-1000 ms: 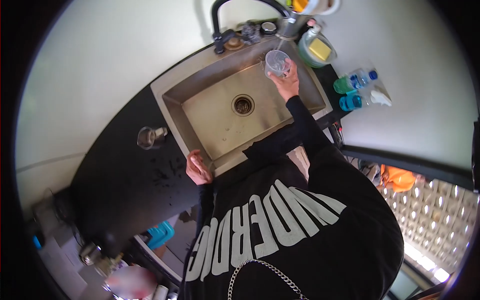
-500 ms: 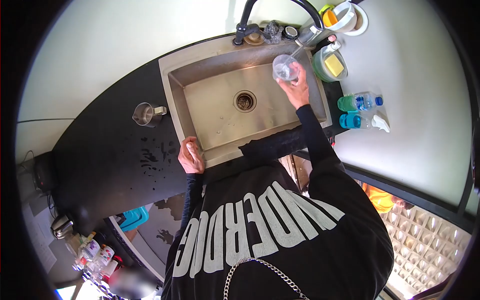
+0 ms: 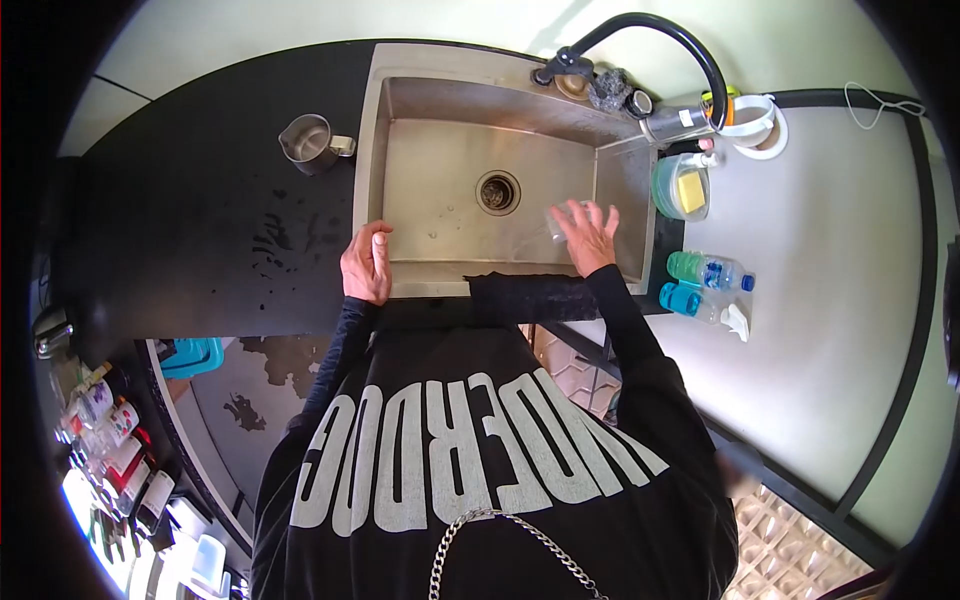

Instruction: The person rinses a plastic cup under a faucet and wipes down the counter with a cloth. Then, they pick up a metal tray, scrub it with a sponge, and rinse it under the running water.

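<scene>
Below me is a stainless steel sink (image 3: 430, 160) with a round drain (image 3: 498, 192). My right hand (image 3: 590, 240) is over the right side of the basin, its fingers curved around a clear plastic cup (image 3: 556, 222) that shows only faintly against the steel. Most of the cup is hidden by the hand. On the sink's near left edge rests my left hand (image 3: 367, 265), fingers bent over the rim and thumb on top. A black cloth (image 3: 535, 298) hangs over the front edge, between the two hands.
A metal pitcher (image 3: 312, 146) stands left of the sink on the wet black counter. The black faucet (image 3: 640, 22) arches at the back right. Right of the basin are a container with a yellow sponge (image 3: 691, 192), a bottle (image 3: 718, 272) and a spray bottle (image 3: 690, 302).
My right hand has moved with the clear cup from the sink's back right, near the faucet, toward its front right. My left hand stays on the edge. The view has shifted and turned.
</scene>
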`<state>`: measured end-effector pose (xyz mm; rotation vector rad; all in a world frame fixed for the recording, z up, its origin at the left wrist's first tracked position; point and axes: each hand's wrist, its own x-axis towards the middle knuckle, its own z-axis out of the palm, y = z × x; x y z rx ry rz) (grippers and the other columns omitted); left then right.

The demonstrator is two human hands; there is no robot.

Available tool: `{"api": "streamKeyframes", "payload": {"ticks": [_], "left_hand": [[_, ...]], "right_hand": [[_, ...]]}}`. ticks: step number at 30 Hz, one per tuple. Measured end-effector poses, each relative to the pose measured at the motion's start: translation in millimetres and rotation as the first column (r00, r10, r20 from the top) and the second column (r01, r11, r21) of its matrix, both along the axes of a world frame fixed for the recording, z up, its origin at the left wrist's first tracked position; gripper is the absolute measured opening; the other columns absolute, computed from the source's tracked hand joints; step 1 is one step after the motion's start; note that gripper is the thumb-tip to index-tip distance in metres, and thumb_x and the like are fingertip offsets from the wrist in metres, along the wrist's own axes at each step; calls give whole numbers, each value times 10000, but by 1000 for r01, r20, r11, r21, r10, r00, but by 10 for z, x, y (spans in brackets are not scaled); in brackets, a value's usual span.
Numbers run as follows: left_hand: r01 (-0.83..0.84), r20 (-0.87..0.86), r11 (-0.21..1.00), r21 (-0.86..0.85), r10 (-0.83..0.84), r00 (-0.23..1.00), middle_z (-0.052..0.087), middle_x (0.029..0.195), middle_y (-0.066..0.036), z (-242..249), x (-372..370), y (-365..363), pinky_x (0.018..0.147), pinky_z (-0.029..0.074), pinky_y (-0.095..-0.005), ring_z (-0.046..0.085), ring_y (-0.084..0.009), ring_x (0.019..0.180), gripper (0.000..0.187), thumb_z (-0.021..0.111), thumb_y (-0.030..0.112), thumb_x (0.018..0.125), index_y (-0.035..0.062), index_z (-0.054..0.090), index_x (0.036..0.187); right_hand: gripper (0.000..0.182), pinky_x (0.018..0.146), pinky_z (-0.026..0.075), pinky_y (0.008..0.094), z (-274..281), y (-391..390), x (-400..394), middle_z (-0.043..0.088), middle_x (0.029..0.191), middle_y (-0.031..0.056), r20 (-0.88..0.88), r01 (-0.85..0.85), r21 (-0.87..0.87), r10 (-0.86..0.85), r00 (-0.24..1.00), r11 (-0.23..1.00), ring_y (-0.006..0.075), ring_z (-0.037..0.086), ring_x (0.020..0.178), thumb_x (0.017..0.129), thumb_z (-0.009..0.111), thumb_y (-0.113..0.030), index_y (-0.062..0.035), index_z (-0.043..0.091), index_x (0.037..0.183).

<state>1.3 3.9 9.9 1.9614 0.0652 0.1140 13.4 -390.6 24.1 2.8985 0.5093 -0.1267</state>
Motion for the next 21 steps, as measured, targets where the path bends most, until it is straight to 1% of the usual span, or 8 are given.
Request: {"api": "streamKeyframes", "payload": {"ticks": [2,6,8,10,11,15,19,21], "left_hand": [[-4,31,1000,5,4,1000,614,831,-175,-30,-2,14,713,488,-373,611,-328,728,419,419,378,1057,19,633,1024],[-1,14,1000,15,1,1000,619,840,-180,-33,-6,13,716,487,-377,610,-334,733,421,417,377,1057,17,632,1023],[9,24,1000,15,-10,1000,620,843,-181,-36,-4,15,717,487,-379,609,-337,736,425,415,380,1056,16,632,1022],[-5,20,1000,21,5,1000,620,843,-183,-28,-8,6,716,485,-382,609,-340,734,444,411,397,1054,14,633,1016],[-38,85,999,34,35,996,491,654,-56,-36,9,-20,603,428,-302,505,-155,608,503,390,449,1055,23,651,993],[-42,109,999,31,38,993,481,646,-47,-97,18,-22,594,420,-298,497,-150,600,518,387,474,1053,36,658,995],[-45,87,998,38,41,995,482,645,-46,-70,3,-18,591,419,-297,502,-150,600,530,380,484,1053,37,658,992],[2,-12,1000,15,-2,1000,641,867,-180,-73,-6,11,733,495,-376,639,-332,774,458,408,406,1051,12,637,1005]], "right_hand": [[624,1078,230,658,-8,3,85,507,1346,37,96,99,-32,-96,991,995,293,437,1296,802,671,-64,-269,530,1374],[791,1073,302,587,-24,-99,410,506,1330,121,149,517,299,-575,804,802,354,474,1247,706,830,-219,-201,477,1414],[802,1053,381,514,-307,-415,650,526,1317,160,38,451,816,-812,583,362,379,506,1229,721,846,-288,-113,464,1403],[826,998,457,423,-219,-428,788,531,1315,183,-14,389,894,-854,521,223,375,542,1183,725,864,-305,-38,448,1387],[836,994,462,418,-192,-414,819,533,1310,173,-52,316,934,-809,586,169,344,551,1169,725,873,-295,-42,439,1393],[865,977,478,395,-14,-291,800,526,1298,139,-129,263,963,-746,653,65,277,570,1130,723,894,-267,-50,411,1406],[822,986,472,376,62,-256,775,512,1320,131,-106,204,978,-735,670,46,251,537,1171,746,882,-205,-43,398,1391],[800,990,469,365,118,-236,778,507,1325,129,-75,182,980,-716,695,74,238,518,1191,755,876,-173,-38,396,1381]]}}
